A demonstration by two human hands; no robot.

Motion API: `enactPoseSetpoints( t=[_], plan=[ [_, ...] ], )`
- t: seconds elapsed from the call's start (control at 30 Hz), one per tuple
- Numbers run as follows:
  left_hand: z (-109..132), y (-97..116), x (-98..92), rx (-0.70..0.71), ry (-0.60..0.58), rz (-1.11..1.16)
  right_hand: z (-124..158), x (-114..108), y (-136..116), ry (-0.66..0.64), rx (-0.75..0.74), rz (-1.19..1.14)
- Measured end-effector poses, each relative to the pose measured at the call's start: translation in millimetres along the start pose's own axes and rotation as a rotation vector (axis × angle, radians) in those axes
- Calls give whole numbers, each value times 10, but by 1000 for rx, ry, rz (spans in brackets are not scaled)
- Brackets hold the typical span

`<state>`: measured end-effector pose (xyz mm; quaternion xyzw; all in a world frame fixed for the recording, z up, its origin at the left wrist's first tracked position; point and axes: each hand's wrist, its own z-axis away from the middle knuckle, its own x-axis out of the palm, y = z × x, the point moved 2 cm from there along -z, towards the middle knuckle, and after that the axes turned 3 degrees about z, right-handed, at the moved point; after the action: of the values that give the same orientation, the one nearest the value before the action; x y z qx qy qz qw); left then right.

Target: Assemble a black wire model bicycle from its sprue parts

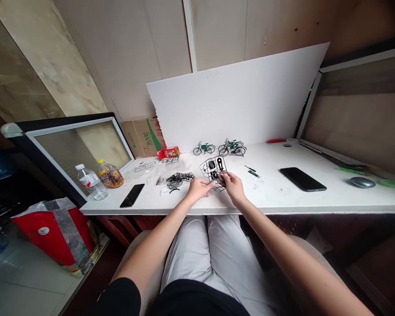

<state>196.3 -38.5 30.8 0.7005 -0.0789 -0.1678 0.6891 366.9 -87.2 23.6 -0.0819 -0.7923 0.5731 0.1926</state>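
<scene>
Between my two hands, tilted up over the table's front part, is a black plastic parts frame (212, 165) with small model pieces still joined to it. My left hand (200, 188) pinches its lower left edge. At the lower right, my right hand (233, 186) has its fingers closed on the same frame. Left of my left hand lies a pile of black model parts (179, 179), including spoked wheels. Finished-looking green model bicycles (204, 148) stand at the back, with more bicycles (232, 147) to their right. A small screwdriver-like tool (250, 168) and a green piece (253, 174) lie right of my right hand.
A phone (132, 195) lies at the left and a larger black phone (303, 179) at the right. Two bottles, one clear (91, 182) and one amber (110, 174), stand far left. A red packet (168, 152) sits behind. A silver oval object (362, 182) is at far right.
</scene>
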Motion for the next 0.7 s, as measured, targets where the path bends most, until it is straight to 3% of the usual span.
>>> enactPoseSetpoints(
  t=[0.13, 0.4, 0.7],
  plan=[
    [21, -90, 113, -37, -1, 146, -44, -49, -21, 26, -5, -15],
    [125, -100, -17, -17, 7, 336, -105, -13, 72, 69, -45, -25],
    [-16, -106, -440, 57, 289, 210, -267, -277, -83, 201, 136, -274]
  ],
)
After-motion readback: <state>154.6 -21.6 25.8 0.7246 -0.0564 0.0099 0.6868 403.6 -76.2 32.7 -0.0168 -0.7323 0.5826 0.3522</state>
